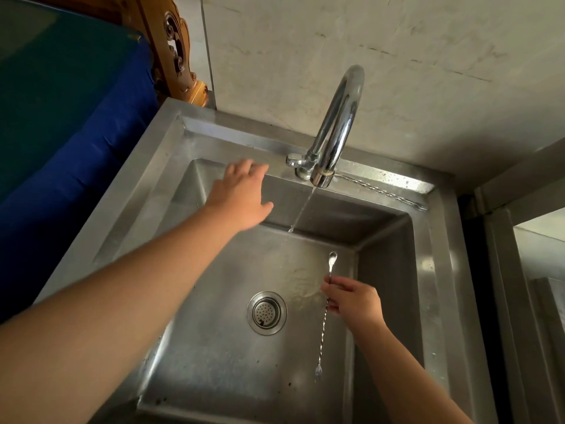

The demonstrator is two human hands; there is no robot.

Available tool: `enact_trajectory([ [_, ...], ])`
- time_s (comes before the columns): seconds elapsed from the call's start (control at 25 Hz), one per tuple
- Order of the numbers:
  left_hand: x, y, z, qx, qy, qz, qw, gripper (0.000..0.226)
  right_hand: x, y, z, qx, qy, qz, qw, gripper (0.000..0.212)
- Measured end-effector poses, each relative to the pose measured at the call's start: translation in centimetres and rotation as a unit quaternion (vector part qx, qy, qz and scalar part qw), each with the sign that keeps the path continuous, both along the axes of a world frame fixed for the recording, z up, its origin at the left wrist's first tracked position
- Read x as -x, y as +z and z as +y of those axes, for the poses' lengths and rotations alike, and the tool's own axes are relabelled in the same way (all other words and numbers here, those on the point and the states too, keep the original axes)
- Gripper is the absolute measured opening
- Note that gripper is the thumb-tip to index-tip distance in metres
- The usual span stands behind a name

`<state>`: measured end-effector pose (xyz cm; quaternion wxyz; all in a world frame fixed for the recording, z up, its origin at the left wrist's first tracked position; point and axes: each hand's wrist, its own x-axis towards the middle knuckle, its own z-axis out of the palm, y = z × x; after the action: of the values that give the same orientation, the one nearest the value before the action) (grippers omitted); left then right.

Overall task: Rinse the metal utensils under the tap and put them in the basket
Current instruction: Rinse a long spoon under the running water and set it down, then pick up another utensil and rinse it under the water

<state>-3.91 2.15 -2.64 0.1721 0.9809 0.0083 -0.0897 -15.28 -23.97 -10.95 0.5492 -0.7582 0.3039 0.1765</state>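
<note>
A long twisted metal bar spoon point(323, 332) is held over the steel sink point(434, 270), with my right hand point(354, 301) shut on its upper shaft; the small bowl end points up toward the back, the other end hangs low. My left hand point(241, 197) hovers open, fingers spread, just left of the chrome tap's lever point(295, 162). The tap point(339, 123) runs a thin stream of water point(301, 209) into the basin, left of and beyond the spoon. A second twisted metal utensil point(382, 192) lies on the sink's back ledge at right. No basket is in view.
The round drain strainer point(267, 313) sits mid-basin. A blue and green cloth-covered surface point(61, 117) lies left of the sink, with carved wood point(174, 47) behind it. A tiled wall point(397, 56) backs the tap; a steel counter point(526, 270) stands right.
</note>
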Motion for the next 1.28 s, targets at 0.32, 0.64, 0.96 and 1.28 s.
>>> enact_trajectory([
  [0.32,-2.2,-3.9,1.1,-0.125,-0.017,0.098,0.987,0.105,0.6,-9.2,-1.4,0.128,0.042,0.082,0.987,0.012],
  [0.64,-1.8,-6.5,1.7,-0.089,-0.013,0.043,0.995,0.123,-0.5,-16.9,-1.1,0.246,0.132,0.095,0.956,0.011],
  [0.96,-2.1,-5.9,1.7,-0.069,-0.015,0.069,0.995,0.126,-1.4,-18.7,-1.3,0.266,0.161,0.111,0.944,0.018],
  [1.28,-1.9,-5.2,1.4,-0.053,-0.004,0.087,0.995,0.121,-6.6,-7.1,-0.1,0.227,0.164,-0.061,0.958,0.004],
])
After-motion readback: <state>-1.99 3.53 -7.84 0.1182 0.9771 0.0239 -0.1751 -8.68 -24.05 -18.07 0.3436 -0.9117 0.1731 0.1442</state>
